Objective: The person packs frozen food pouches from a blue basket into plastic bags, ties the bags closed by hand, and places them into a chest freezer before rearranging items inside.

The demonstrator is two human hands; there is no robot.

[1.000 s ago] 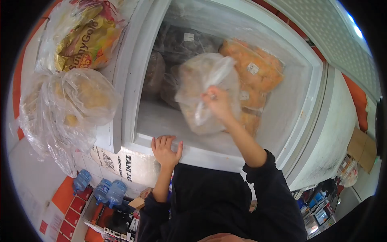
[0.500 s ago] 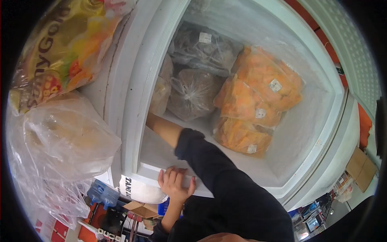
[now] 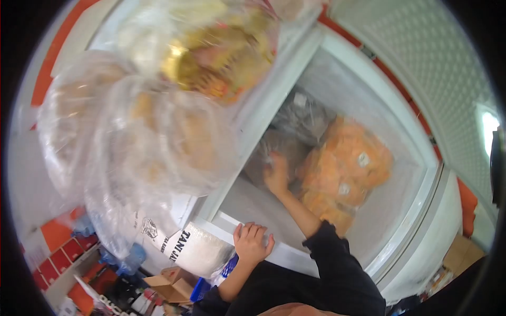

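My left hand (image 3: 253, 244) rests on the front rim of a white chest freezer (image 3: 287, 262), fingers laid over the edge and thumb apart. Inside the freezer, my right hand (image 3: 277, 176) reaches to a clear plastic bag with dark contents (image 3: 287, 146). Motion blur hides whether its fingers grip that bag. Behind it lies another dark-filled bag (image 3: 305, 116) with a white label. Several flat bags of orange pieces (image 3: 348, 158), with white labels, are stacked to the right of my hand.
Clear bags with pale brown contents (image 3: 192, 139) and a yellow printed packet (image 3: 226, 58) lie left of the opening. A white sack with black lettering (image 3: 203, 250) stands below, near a cardboard box (image 3: 171, 284). The freezer's raised lid (image 3: 421, 52) is at upper right.
My right hand, hidden behind the freezer's left wall before, has moved into sight at the dark bag. The view has shifted left, showing more bags. My left hand stays on the rim.
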